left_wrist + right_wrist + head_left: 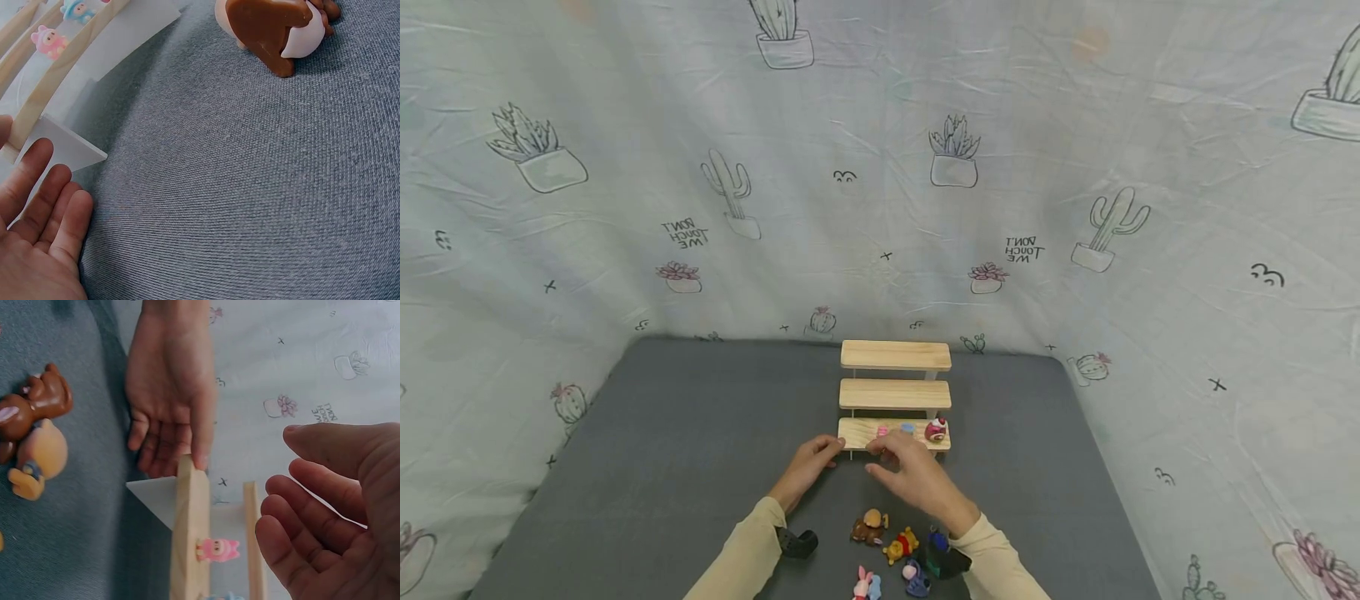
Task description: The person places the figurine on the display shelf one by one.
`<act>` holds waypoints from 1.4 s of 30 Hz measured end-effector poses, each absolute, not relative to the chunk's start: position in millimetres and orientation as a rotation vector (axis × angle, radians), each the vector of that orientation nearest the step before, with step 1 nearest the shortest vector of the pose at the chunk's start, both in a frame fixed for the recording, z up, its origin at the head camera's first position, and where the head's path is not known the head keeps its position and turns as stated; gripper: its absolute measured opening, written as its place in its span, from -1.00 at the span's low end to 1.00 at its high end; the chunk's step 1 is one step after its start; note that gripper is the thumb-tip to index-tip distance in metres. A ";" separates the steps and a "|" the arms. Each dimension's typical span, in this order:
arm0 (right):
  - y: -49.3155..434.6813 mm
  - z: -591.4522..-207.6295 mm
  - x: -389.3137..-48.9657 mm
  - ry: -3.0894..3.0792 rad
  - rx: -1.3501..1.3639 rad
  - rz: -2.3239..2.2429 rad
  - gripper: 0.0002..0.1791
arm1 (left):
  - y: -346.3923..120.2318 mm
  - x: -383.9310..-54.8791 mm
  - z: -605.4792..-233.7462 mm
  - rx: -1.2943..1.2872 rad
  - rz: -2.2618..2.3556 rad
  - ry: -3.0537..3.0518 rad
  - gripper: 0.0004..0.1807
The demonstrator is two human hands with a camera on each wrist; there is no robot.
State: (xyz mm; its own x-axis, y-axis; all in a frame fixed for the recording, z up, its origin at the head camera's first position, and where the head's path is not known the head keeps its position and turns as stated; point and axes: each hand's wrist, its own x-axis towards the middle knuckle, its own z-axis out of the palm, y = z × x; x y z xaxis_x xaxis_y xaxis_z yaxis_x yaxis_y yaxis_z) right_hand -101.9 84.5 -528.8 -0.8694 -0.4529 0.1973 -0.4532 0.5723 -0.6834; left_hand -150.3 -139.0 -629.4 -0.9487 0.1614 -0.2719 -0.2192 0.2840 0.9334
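Note:
A three-tier wooden display shelf (895, 393) stands at the back of the table. My left hand (811, 468) is at the left end of its lowest tier, and in the right wrist view the thumb touches the board's end while the other fingers extend beside it. My right hand (331, 525) hovers in front of that tier, fingers loosely bent and holding nothing. On the lowest tier are a pink figurine (219, 549), a light blue figurine (78, 9) and a red figurine (936, 430) at the right end. The right hand partly covers the tier in the head view.
Between the forearms lie a brown figurine (868, 528), a yellow bear figurine (901, 546) in red, a dark blue figurine (916, 577), a pink figurine with a light blue part (862, 583) and another blue figurine (938, 540). A cactus-print cloth (880, 208) hangs behind.

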 end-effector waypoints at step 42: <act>90.9 -589.2 -78.1 -3.168 0.941 1.182 -0.92 | -133.8 -152.6 -634.1 -0.071 1.709 2.246 -0.52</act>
State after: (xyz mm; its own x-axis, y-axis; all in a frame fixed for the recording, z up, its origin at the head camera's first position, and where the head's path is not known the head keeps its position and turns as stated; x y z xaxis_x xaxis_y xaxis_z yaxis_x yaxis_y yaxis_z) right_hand -78.1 90.9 -589.2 -0.7938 -0.5892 -0.1505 -0.3466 0.6418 -0.6841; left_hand -152.6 -133.8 -634.1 -0.9484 0.1507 -0.2788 -0.2285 0.2842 0.9311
